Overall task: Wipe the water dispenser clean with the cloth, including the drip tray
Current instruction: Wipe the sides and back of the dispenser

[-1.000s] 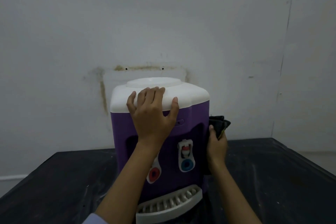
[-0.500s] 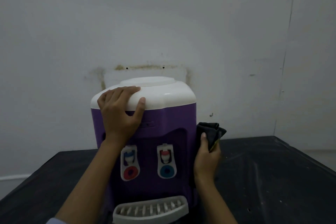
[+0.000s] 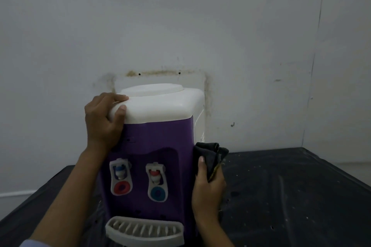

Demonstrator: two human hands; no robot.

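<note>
Head view: my left hand [image 3: 102,122] grips the dispenser [image 3: 158,136], right hand [image 3: 207,192] grips cloth [image 3: 210,154] against its side; drip tray [image 3: 144,230] pending.

Dim room: stained grey-white wall [image 3: 180,26] behind a speckled black table [image 3: 291,196].

2 forearms [image 3: 66,196] are bare down to the left hand [image 3: 101,122] and right hand [image 3: 207,194]. A pale blue sleeve [image 3: 31,243] edge shows on the left arm at the bottom corner.
</note>
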